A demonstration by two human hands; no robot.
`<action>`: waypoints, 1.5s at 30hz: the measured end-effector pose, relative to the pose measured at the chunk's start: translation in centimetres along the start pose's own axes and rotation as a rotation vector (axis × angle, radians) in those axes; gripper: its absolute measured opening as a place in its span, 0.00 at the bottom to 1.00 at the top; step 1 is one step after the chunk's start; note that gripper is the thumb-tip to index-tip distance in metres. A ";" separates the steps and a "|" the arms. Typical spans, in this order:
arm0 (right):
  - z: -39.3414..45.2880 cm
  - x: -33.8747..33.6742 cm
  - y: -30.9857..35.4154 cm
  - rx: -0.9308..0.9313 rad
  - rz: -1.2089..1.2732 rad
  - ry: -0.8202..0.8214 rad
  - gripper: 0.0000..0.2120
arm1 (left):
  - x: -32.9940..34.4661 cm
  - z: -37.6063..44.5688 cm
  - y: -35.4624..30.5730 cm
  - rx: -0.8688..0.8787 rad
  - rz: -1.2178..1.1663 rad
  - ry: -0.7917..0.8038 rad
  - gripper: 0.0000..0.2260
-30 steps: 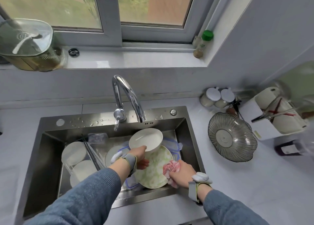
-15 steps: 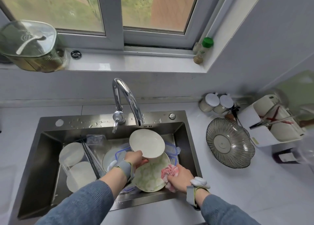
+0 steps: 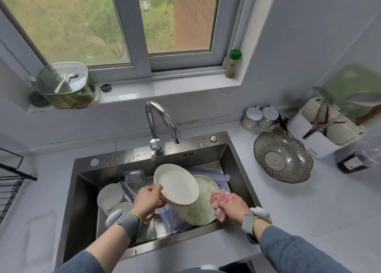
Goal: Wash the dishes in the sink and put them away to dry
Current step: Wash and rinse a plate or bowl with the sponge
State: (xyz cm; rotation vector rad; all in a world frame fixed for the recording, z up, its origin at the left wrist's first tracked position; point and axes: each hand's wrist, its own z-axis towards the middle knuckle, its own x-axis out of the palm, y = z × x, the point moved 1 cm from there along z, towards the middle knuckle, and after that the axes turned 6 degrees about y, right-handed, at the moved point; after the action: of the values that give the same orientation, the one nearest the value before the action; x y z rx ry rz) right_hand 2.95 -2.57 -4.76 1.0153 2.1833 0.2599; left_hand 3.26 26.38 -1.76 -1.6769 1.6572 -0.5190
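The left hand (image 3: 147,198) grips a white shallow bowl (image 3: 176,185) by its near-left rim, thumb on the inner face and fingers curled beneath, holding it tilted above the steel sink (image 3: 82,190). The right hand (image 3: 234,205) has its fingers clamped on a pink dishcloth (image 3: 220,198), which touches the right edge of a green-patterned plate (image 3: 203,206). This plate leans in the sink against the front wall, partly overlapped by the white shallow bowl. Under the plate lies a clear container lid with a blue rim (image 3: 218,174). At the left end of the sink stand 2 white cups (image 3: 110,195), with dark chopsticks (image 3: 126,189) just beside them. The chrome faucet (image 3: 162,124) rises from the rear edge of the sink. On the counter (image 3: 299,210), right of the sink, sits a ribbed glass bowl (image 3: 283,157); behind it, near the back right corner, stand 2 white-lidded jars (image 3: 258,118) and a white utensil holder (image 3: 327,126). A black wire rack (image 3: 12,182) is at the left edge of the counter. Both wrists carry grey straps.
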 end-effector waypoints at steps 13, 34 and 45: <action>-1.1 0.8 5.0 -0.196 0.099 0.097 0.10 | -3.1 -4.4 -4.7 0.336 0.716 -0.181 0.16; -4.4 2.9 10.6 -0.371 0.123 0.177 0.13 | -3.4 -6.8 -5.5 0.498 0.891 -0.243 0.16; -3.4 4.8 10.2 -0.342 0.165 0.085 0.14 | -3.0 -6.6 -5.3 0.348 0.707 -0.117 0.15</action>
State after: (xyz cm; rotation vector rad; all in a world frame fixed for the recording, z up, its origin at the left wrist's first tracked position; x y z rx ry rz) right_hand 4.56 8.09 -0.19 1.0017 2.0369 0.7376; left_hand 1.96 27.57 7.04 -0.7795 1.8053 -0.3193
